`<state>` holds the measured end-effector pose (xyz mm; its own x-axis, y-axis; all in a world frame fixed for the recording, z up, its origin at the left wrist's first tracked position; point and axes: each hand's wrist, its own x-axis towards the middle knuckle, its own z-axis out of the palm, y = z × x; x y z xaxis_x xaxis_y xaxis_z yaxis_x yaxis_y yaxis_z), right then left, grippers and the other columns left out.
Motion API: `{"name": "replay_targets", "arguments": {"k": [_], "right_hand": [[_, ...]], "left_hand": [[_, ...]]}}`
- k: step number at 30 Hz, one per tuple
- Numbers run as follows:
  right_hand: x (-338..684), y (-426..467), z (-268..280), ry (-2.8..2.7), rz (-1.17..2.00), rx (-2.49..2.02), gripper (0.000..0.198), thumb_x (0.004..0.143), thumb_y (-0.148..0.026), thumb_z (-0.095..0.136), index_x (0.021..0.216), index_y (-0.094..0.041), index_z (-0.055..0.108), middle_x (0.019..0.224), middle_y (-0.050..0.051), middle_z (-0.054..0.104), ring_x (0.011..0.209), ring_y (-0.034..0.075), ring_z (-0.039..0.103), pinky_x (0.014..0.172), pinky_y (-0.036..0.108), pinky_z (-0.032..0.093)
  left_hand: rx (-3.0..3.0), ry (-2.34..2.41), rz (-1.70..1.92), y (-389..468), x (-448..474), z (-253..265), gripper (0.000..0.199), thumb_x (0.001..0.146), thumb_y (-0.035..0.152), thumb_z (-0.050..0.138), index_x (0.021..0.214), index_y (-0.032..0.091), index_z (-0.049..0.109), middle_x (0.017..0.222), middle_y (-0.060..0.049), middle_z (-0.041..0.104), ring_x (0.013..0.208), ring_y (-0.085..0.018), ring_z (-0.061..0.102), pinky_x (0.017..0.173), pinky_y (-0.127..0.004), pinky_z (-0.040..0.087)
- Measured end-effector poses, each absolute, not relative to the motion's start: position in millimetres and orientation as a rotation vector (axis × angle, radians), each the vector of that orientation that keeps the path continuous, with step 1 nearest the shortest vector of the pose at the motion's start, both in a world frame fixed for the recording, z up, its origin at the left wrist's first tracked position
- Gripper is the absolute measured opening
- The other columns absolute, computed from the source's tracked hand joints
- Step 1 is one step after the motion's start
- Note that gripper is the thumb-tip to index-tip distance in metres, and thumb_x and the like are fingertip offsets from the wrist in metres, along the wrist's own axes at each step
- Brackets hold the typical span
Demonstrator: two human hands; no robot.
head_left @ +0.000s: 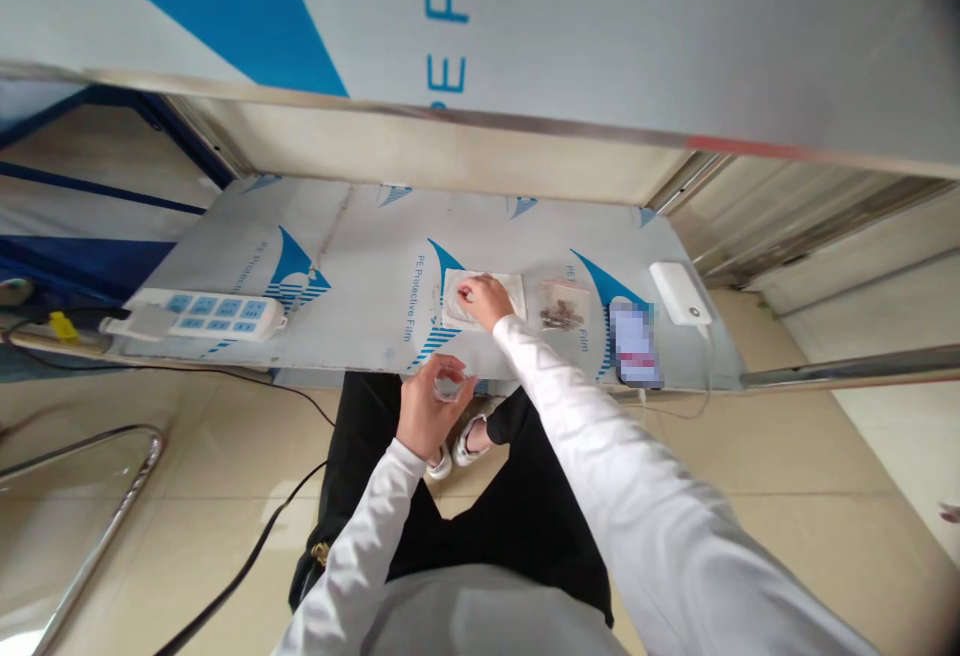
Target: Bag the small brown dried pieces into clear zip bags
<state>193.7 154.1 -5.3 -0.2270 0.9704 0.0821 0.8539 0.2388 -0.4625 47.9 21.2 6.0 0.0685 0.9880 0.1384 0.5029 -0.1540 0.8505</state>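
Note:
Just in front of the shelf's near edge, my left hand (431, 408) is curled with thumb and fingers around a small clear plastic piece (448, 388), whose exact kind I cannot make out. My right hand (486, 300) is over a flat white square sheet (511, 288) on the shelf. Its fingertips are pinched together above the sheet's left part; anything between them is too small to make out. To the right of that sheet lies a clear bag (564, 306) with several small brownish metal-looking pieces in it.
The film-covered shelf (360, 276) holds a white power strip (225, 314) at left. At right are a phone (634, 344) and a white power bank (679, 293) with a cable. An upper panel (570, 36) overhangs the back. A black cable (255, 536) crosses the floor at left.

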Motion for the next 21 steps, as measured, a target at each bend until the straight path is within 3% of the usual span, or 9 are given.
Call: {"name": "replay_targets", "arguments": {"k": [2,6,10,15,21], "right_hand": [[195,123,17,-2.03,0.468,-1.631,0.023,0.087,-0.022,0.052,0.105,-0.014,0.063,0.096,0.008,0.071,0.086,0.016,0.062,0.082,0.027,0.046],[199,47,56,-1.709,0.6,-1.393,0.021,0.082,-0.028,0.061,0.101,-0.021,0.06,0.086,0.002,0.07,0.075,0.015,0.064,0.072,0.026,0.048],[205,8,68,-1.963,0.583,-1.448,0.006,0.082,-0.022,0.063,0.087,-0.023,0.064,0.074,0.001,0.069,0.071,0.017,0.063,0.069,0.029,0.047],[217,-5,67,-2.194,0.447,-1.439,0.013,0.09,-0.026,0.056,0.096,-0.021,0.066,0.077,0.006,0.067,0.078,0.021,0.06,0.074,0.034,0.046],[231,-24,69,-2.051,0.668,-1.328,0.011,0.087,-0.027,0.059,0.079,-0.022,0.066,0.087,0.005,0.065,0.087,0.019,0.061,0.08,0.033,0.05]], "left_hand": [[1.725,1.487,1.019,23,51,9,0.018,0.074,0.03,0.066,0.084,0.019,0.057,0.07,0.002,0.066,0.064,-0.013,0.064,0.068,-0.024,0.049],[1.744,1.427,1.05,24,63,15,0.019,0.07,0.024,0.065,0.087,0.019,0.056,0.072,0.001,0.067,0.065,-0.013,0.063,0.067,-0.024,0.048],[1.791,1.358,1.053,19,80,16,0.019,0.066,0.015,0.06,0.082,0.02,0.052,0.074,0.001,0.065,0.066,-0.014,0.062,0.064,-0.024,0.046],[1.803,1.284,1.059,9,90,18,0.026,0.064,0.014,0.06,0.088,0.02,0.051,0.08,0.0,0.063,0.07,-0.014,0.059,0.068,-0.024,0.046],[1.803,1.116,0.992,-2,73,29,0.057,0.06,0.023,0.071,0.112,0.018,0.047,0.094,-0.005,0.06,0.081,-0.016,0.057,0.077,-0.03,0.047]]}}
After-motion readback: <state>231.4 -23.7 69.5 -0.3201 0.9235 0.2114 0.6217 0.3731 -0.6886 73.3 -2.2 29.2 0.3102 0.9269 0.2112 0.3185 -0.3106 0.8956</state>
